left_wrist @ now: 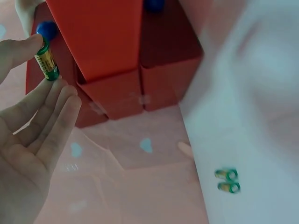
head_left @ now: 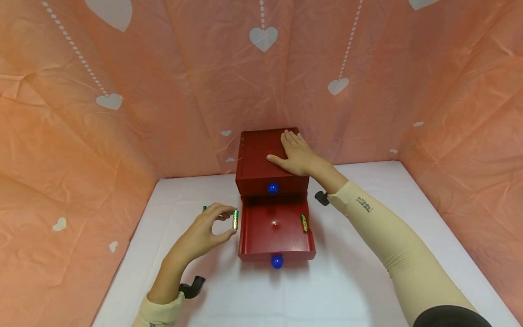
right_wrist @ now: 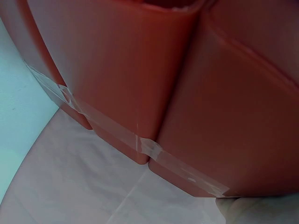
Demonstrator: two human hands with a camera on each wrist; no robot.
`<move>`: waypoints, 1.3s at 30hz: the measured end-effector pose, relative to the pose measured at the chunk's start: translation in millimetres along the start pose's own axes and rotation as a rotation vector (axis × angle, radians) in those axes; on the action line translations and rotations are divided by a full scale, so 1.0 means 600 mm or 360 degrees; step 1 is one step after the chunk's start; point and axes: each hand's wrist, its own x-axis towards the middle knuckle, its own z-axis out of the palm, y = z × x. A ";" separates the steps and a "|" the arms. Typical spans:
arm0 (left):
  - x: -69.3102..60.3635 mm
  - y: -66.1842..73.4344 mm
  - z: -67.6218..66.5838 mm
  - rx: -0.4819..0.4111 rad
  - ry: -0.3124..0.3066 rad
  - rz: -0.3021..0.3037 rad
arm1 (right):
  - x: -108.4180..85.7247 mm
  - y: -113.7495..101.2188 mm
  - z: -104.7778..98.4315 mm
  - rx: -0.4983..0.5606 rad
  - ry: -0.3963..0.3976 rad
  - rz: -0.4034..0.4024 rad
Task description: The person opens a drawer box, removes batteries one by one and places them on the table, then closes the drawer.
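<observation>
My left hand [head_left: 201,232] pinches a green and gold battery [head_left: 235,219] between thumb and fingertips, just off the left wall of a pulled-out red drawer [head_left: 261,240]. Inside that drawer, a second battery [head_left: 304,224] lies along the right wall. My right hand [head_left: 299,156] rests with its fingers stretched out on top of the red drawer unit [head_left: 257,150]. Two more batteries [left_wrist: 227,181] lie side by side on the white table in the left wrist view; in the head view my left hand mostly hides them.
A blue ball knob [head_left: 277,262] sticks out from the pulled-out drawer's front. Another blue knob [head_left: 273,188] marks the upper drawer, which is closed. Clear tape [right_wrist: 149,147] runs across the unit's side. Pink cloth [head_left: 196,113] with white hearts hangs behind the white table [head_left: 327,281].
</observation>
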 end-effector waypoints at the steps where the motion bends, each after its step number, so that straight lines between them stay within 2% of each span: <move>1: -0.003 -0.003 -0.002 0.0006 0.0002 -0.0008 | 0.000 0.000 0.001 -0.0007 0.0003 -0.0001; 6: -0.016 -0.020 -0.010 0.0026 0.0009 -0.0023 | -0.001 -0.002 -0.001 -0.0012 0.0007 -0.0001; 12: -0.030 -0.039 -0.019 0.0042 -0.0025 -0.0086 | -0.003 -0.004 -0.003 -0.0008 0.0009 -0.0003; 39: -0.062 -0.135 -0.039 0.0081 -0.0115 -0.0279 | 0.000 0.000 0.000 0.0000 0.0008 0.0015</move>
